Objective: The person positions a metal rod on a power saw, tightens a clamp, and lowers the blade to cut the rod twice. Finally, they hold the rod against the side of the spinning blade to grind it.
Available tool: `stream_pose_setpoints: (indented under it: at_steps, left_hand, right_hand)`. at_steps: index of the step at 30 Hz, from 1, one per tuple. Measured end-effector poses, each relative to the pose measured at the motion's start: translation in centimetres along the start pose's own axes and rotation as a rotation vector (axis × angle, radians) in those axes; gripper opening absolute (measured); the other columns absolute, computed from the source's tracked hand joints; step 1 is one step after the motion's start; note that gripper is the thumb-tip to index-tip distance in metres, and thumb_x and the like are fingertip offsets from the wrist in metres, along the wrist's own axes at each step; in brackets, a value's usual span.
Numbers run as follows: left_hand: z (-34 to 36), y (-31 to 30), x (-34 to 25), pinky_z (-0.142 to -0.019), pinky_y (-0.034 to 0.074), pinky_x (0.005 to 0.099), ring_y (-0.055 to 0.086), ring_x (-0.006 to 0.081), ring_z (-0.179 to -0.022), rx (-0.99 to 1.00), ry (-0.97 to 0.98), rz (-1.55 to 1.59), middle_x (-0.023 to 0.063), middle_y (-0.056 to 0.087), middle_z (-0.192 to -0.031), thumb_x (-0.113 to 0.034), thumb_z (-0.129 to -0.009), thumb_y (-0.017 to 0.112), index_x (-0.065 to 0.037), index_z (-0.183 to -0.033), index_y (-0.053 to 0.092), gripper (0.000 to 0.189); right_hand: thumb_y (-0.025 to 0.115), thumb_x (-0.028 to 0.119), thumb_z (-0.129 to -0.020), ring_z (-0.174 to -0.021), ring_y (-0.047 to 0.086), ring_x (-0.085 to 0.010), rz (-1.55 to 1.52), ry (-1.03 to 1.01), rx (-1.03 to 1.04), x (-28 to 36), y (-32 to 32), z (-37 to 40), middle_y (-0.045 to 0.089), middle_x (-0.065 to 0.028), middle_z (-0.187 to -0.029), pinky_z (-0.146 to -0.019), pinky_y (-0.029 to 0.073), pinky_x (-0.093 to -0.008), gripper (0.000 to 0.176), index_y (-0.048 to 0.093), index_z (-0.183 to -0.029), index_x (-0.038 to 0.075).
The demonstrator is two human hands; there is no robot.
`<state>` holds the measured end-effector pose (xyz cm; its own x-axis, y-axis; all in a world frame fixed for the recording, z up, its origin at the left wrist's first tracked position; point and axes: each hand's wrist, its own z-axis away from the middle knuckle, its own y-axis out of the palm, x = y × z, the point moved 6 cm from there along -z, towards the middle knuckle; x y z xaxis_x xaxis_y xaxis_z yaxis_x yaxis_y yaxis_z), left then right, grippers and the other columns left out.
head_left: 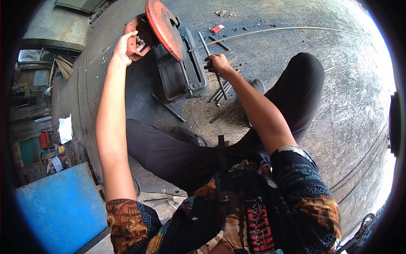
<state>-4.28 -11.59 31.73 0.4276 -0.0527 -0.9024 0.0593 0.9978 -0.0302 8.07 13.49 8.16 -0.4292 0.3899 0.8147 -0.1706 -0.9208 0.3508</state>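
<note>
A chop saw with an orange blade guard (164, 30) and a dark metal base (171, 70) stands on the ground ahead. My left hand (123, 48) is closed around its orange handle (139, 53). To the right of the base, my right hand (219, 64) grips a grey metal rod (204, 42), which sticks out above and below the fist. A long thin rod (270, 29) runs from near the saw away to the right. Short cut rods (227, 88) lie in a small pile below my right hand. The blade is mostly hidden by the guard.
Single rods lie left of my foot (168, 108) and beyond my right hand (220, 42). A red packet (217, 28) and dark debris are on the ground. My bent knee (306, 76) rises at right. A blue panel (63, 207) and cluttered shelves stand at left.
</note>
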Motion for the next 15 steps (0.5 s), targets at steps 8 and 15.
stream_pose_setpoints:
  at_steps: [8, 15]
  left_hand:
    - [2.0, 0.6, -5.3, -0.092, 0.048, 0.0372, 0.060, 0.0311, -0.103, -0.605, 0.671, -1.152, 0.0209, 0.058, -0.113, -0.028, -0.078, 0.070, 0.005, -0.115, 0.056, 0.052]
    - [6.0, 6.7, -4.6, -0.106, 0.035, 0.0414, 0.044, 0.0343, -0.128, -0.009, 1.383, -1.453, 0.0165, 0.050, -0.136, -0.024, -0.083, 0.062, -0.007, -0.126, 0.056, 0.047]
  right_hand:
    - [0.057, 0.023, -0.089, -0.053, 0.056, -0.0156, 0.125, -0.082, 0.010, -0.7, 0.8, 0.4, 0.058, -0.0061, -0.068, -0.046, 0.046, -0.0311, 0.027, 0.065, -0.095, -0.002]
    - [0.052, 0.030, -0.096, -0.044, 0.048, -0.0151, 0.129, 0.053, 0.098, -2.7, 2.2, 0.2, 0.050, -0.0038, -0.058, -0.040, 0.040, -0.0323, 0.038, 0.064, -0.089, -0.006]
